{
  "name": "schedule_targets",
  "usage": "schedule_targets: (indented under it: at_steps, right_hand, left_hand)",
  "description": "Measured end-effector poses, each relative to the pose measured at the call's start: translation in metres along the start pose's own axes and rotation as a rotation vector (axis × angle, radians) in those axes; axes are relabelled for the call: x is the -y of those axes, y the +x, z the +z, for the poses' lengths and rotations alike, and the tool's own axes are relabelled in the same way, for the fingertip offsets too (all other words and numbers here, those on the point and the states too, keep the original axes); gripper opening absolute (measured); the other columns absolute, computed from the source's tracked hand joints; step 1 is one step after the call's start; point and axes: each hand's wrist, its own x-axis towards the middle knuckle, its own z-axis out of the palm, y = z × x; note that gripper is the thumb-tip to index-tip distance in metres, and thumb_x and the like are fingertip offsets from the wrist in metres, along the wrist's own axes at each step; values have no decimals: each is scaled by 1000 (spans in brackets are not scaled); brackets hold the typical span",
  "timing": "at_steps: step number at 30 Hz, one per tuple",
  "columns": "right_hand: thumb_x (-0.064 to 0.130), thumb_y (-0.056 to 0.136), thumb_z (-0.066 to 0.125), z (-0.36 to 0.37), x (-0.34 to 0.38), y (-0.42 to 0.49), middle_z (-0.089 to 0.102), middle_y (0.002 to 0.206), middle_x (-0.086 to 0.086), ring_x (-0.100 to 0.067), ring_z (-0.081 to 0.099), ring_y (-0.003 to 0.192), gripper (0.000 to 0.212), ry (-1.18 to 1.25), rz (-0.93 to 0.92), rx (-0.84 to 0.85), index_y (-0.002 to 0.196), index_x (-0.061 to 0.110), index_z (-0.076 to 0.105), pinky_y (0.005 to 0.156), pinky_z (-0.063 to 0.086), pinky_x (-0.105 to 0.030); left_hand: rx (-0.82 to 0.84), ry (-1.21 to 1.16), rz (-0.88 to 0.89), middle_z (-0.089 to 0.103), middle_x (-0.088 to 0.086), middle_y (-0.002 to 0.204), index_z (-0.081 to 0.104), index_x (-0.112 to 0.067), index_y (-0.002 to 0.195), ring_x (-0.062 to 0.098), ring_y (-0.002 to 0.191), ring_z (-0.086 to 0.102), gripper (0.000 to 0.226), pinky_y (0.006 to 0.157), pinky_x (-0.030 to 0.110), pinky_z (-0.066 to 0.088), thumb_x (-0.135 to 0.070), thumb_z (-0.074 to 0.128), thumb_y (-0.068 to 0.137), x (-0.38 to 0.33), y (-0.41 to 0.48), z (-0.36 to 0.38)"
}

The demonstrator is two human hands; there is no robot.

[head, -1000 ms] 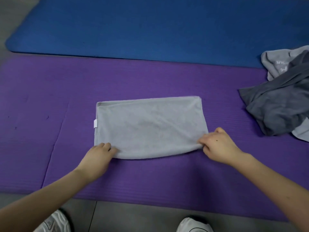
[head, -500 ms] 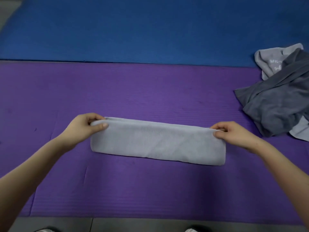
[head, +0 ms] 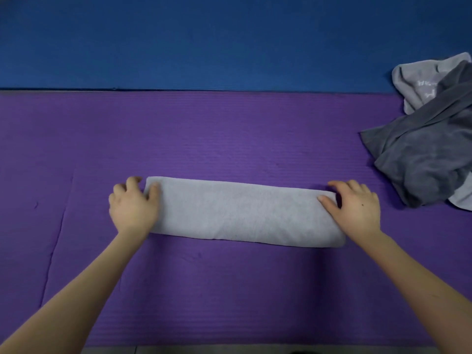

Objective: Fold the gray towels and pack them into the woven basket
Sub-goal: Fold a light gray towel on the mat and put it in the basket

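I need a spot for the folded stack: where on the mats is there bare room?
Bare: the purple mat between the folded towel and the blue mat, its left part beyond the left hand, and the strip nearest the person. Crowded: the right edge, with the heap of unfolded towels past the right hand.

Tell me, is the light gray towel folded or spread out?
Folded: the light gray towel is a narrow strip with rounded, doubled edges.

We are looking at a floor workspace, likely an exercise or practice room: a ribbed purple foam mat [head: 229, 139] lies edge to edge with a blue mat [head: 204, 39]. A strip of grey hard floor [head: 229, 350] shows at the near edge.
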Motion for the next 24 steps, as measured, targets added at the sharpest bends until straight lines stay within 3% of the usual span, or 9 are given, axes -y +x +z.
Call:
schedule_targets:
  at_steps: [4,6,9,10,12,14,16,20,24]
  right_hand:
    - [40,90,57,-3,-3,-3,67,93,-6,-29,60,89,33,188,44,160,108,15,65,84,39,-39]
    - [41,89,57,-3,-1,-3,68,89,-7,-31,59,91,33,129,48,153,107,14,65,84,37,-38]
    - [43,87,59,-7,0,-3,64,91,-5,-28,55,93,32,57,49,176,97,14,67,81,38,-36]
    - [42,87,60,-9,0,-4,62,91,-4,-27,54,92,30,83,56,202,94,15,67,78,38,-34]
    - [40,86,61,-13,-2,-7,59,88,-1,-25,53,92,24,159,66,274,87,16,63,73,35,-31]
    - [43,84,63,-16,-3,-13,60,84,1,-22,55,88,23,187,82,399,77,22,57,69,35,-29]
    - [46,83,64,-19,2,-22,59,76,2,-18,55,79,27,160,103,559,68,26,53,65,38,-29]
    - [45,83,63,-16,30,-54,53,62,-2,-18,53,69,40,166,105,646,54,21,51,60,36,-30]
    - [41,84,62,-11,52,-77,45,46,-1,-16,46,52,49,281,147,783,45,14,47,52,33,-31]
  left_hand:
    - [185,-63,-211,44,21,130,40,-12,134,42,117,43,59,92,49,38,-48,49,89,16,-23,-4]
    - [267,-222,-304,50,15,115,45,-13,126,38,96,55,64,77,41,45,-49,59,75,23,-17,-8]
    - [459,-510,-399,45,7,75,53,-8,96,22,56,41,38,52,27,31,-27,71,69,22,-4,-19]
    - [512,-538,-410,42,7,71,54,-6,92,19,55,36,29,50,26,27,-18,72,72,22,0,-20]
    - [502,-558,-400,52,9,78,60,-3,97,21,64,45,25,54,30,36,-7,72,75,14,9,-22]
    - [311,-528,-316,60,11,96,60,-6,109,28,83,57,44,72,38,49,-6,78,69,-5,25,-20]
    - [158,-437,-126,60,11,101,59,-9,115,32,98,60,53,84,36,48,-10,81,67,-33,49,-15]
    - [125,-390,274,58,11,120,53,-11,125,22,103,56,52,92,29,42,-19,73,78,-97,82,-1]
    - [105,-157,565,51,16,125,53,-10,127,31,112,50,50,95,33,36,-14,67,79,-103,59,21]
